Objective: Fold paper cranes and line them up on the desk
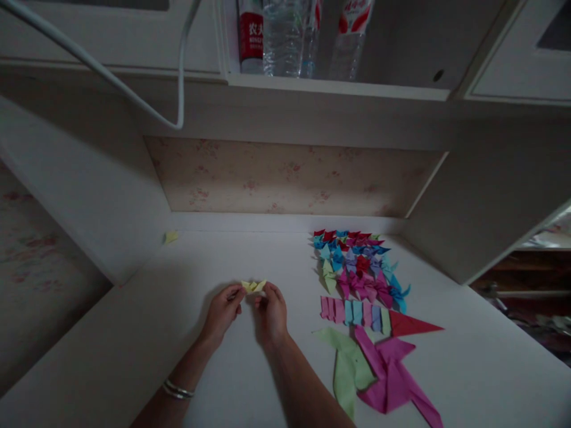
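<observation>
A small folded yellow paper piece (254, 287) is held just above the white desk, pointed up at both ends. My left hand (224, 309) pinches its left end between thumb and fingers. At its right end, my right hand (273, 309) grips the paper with thumb and forefinger, the other fingers curled. Which origami figure the piece is, I cannot tell. To the right lie rows of small colourful origami cranes (357, 261) and a strip of folded paper pieces (352, 312) ending in a red point.
Larger green (350, 362) and magenta (390, 374) folded paper figures lie at the near right. Another yellow paper piece (171, 237) rests at the back left. Plastic bottles (285, 38) stand on the shelf above, and a white bent tube (181, 71) hangs at upper left.
</observation>
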`<state>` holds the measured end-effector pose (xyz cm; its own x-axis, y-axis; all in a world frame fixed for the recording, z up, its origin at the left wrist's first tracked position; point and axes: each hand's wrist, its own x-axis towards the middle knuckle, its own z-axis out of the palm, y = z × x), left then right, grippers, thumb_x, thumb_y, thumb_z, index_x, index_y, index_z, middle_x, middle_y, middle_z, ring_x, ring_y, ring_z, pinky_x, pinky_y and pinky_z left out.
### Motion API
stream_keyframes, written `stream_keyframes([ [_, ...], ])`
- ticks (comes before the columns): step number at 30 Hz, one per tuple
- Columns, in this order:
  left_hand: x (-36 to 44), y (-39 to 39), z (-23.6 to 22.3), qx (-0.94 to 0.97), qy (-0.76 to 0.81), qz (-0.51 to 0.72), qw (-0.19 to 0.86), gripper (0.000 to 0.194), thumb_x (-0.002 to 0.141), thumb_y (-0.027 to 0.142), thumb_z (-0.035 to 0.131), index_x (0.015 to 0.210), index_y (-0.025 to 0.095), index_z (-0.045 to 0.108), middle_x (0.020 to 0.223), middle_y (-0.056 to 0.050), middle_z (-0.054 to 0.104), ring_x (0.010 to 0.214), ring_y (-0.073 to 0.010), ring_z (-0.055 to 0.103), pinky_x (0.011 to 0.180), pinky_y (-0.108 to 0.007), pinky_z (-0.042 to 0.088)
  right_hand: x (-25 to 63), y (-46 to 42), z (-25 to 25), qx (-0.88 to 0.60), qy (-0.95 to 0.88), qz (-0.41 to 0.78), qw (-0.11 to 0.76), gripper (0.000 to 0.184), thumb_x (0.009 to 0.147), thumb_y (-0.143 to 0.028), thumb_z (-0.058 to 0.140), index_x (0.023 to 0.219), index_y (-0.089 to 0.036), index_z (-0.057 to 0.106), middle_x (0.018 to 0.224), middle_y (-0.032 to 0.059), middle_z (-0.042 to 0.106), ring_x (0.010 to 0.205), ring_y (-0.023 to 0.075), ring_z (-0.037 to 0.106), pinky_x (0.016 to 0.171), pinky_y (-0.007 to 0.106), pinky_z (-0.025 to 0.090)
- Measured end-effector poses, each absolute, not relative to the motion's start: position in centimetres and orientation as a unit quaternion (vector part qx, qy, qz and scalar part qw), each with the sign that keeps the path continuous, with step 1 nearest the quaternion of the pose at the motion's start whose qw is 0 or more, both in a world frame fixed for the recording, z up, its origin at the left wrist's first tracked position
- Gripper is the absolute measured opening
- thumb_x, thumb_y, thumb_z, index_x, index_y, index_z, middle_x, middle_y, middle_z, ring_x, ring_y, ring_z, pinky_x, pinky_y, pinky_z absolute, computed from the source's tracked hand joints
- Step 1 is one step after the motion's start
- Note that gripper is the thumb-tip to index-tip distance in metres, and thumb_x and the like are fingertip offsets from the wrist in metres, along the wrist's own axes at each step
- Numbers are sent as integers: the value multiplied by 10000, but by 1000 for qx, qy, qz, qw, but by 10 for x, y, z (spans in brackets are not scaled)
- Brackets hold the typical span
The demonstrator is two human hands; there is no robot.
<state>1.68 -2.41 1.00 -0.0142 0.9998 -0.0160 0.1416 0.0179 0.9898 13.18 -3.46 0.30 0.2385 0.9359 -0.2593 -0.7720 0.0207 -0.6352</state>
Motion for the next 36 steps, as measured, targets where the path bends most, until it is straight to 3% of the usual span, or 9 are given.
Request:
stream_keyframes([
  [6, 18, -28, 8, 545, 534, 459, 455, 506, 725, 565, 620, 994, 136, 635, 774, -29, 655, 479, -75, 461, 417, -186, 330, 142, -53, 12, -361, -132, 631, 674, 286, 615, -290, 746, 845, -159, 639, 670, -3, 633, 454, 78, 499, 433, 203, 377],
  [9, 19, -28, 6, 541, 542, 471, 438, 560, 716, 562, 628, 1098, 153, 601, 882, -48, 669, 494, -74, 477, 438, -192, 366, 153, -65, 19, -386, -140, 625, 664, 312, 613, -272, 748, 883, -154, 644, 645, -6, 630, 449, 81, 511, 432, 199, 378],
  [13, 21, -27, 6, 548, 545, 470, 426, 681, 681, 580, 646, 1231, 191, 544, 849, -18, 661, 451, -66, 451, 408, -193, 340, 169, -78, 23, -413, -168, 612, 653, 318, 627, -267, 728, 911, -150, 647, 611, -26, 608, 424, 81, 513, 414, 196, 371],
  [20, 26, -22, 2, 538, 566, 473, 409, 556, 631, 576, 676, 999, 166, 608, 854, -51, 697, 434, -87, 497, 403, -217, 381, 174, -75, 9, -477, -369, 581, 547, 141, 714, -278, 629, 775, -157, 667, 437, -64, 503, 375, 82, 429, 387, 185, 307],
  [24, 30, -14, 1, 553, 573, 450, 404, 446, 679, 529, 646, 944, 175, 582, 862, -50, 699, 403, -91, 509, 369, -213, 377, 171, -80, 9, -502, -521, 433, 538, 179, 784, -171, 525, 774, -208, 700, 704, 2, 661, 616, 131, 576, 584, 224, 427],
  [27, 45, 6, 8, 581, 556, 439, 402, 387, 707, 513, 619, 898, 178, 593, 817, -37, 701, 402, -97, 530, 375, -212, 400, 171, -88, 14, -477, -617, 364, 509, 263, 780, -96, 500, 801, -251, 712, 856, -2, 691, 776, 152, 614, 729, 244, 437],
  [31, 83, 54, 24, 622, 546, 416, 378, 405, 725, 522, 585, 909, 164, 633, 767, -42, 703, 434, -119, 574, 376, -212, 412, 175, -92, 14, -474, -658, 350, 469, 301, 718, -26, 525, 793, -244, 717, 831, -5, 691, 775, 149, 625, 726, 217, 435],
  [36, 137, 128, 37, 661, 549, 386, 336, 374, 771, 438, 562, 971, 141, 670, 678, -32, 685, 478, -116, 591, 425, -200, 420, 172, -82, 4, -493, -666, 310, 466, 257, 742, -56, 533, 808, -231, 710, 806, 5, 685, 741, 147, 628, 670, 205, 450],
])
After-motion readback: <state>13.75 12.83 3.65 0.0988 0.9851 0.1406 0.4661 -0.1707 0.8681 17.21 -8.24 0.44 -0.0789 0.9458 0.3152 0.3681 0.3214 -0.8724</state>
